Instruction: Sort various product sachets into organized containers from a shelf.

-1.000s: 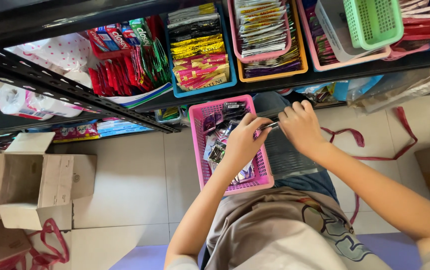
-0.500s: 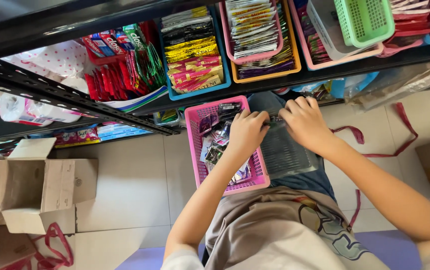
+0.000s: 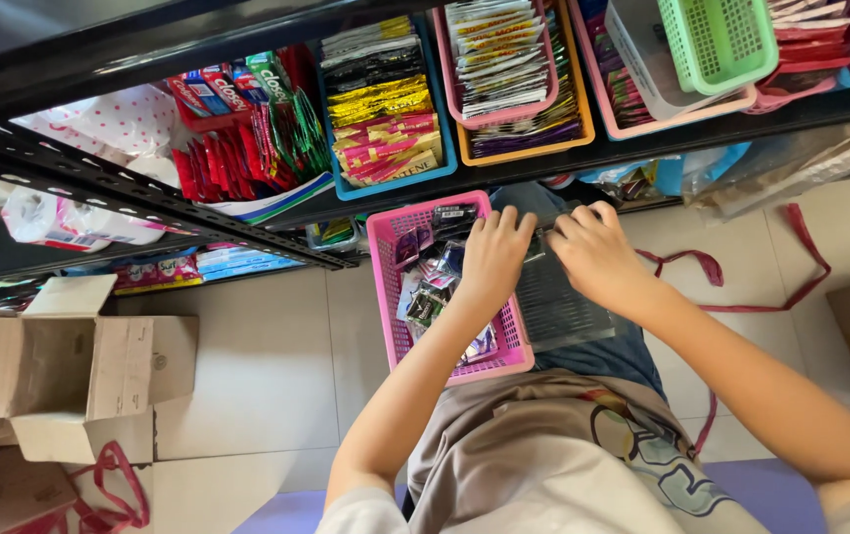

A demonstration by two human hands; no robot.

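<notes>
Landmark: pink basket (image 3: 390, 287) on the person's lap, holding small dark and purple sachets. Far left of it, open cardboard box (image 3: 59, 371) on the tiled floor. Upper left, shelf (image 3: 148, 198) with red packets (image 3: 209, 168); directly above the basket, blue bin (image 3: 385, 104) of black, yellow and red sachets. Left hand (image 3: 492, 255) lies over the basket's right rim, fingers curled; grasp cannot be told. Just right of the basket, right hand (image 3: 595, 255) pinches the top edge of a clear ribbed plastic bag (image 3: 563, 307) on the lap. Upper right, green basket (image 3: 716, 40).
</notes>
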